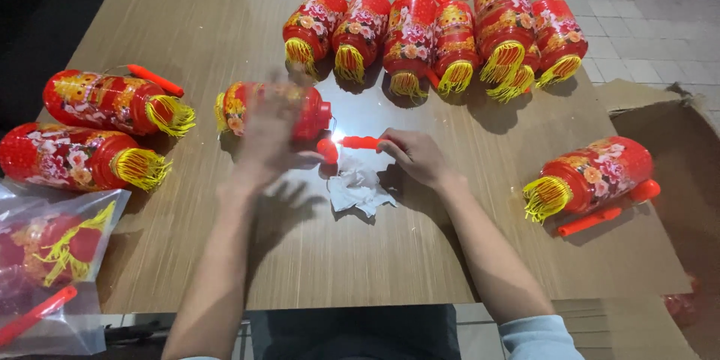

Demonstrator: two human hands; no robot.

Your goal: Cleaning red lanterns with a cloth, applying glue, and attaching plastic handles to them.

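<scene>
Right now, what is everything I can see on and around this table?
Lanterns in the far row: about seven, red with yellow tassels, lying side by side at the far edge of the table.
Left lanterns: two, red, at the left edge.
Right lantern: one, red, near the right edge, an orange stick beside it.
Middle lantern: one, red, partly behind the left hand.
Orange handle: one, at the right hand's fingertips.
Tissue: one, white, crumpled, between the hands.
Bag: one, clear plastic, lower left, with a lantern inside.
Box: one, brown cardboard, right.
Table: one, wood-grain.
Left hand: blurred, over the middle lantern.
Right hand: on the orange handle.
</scene>
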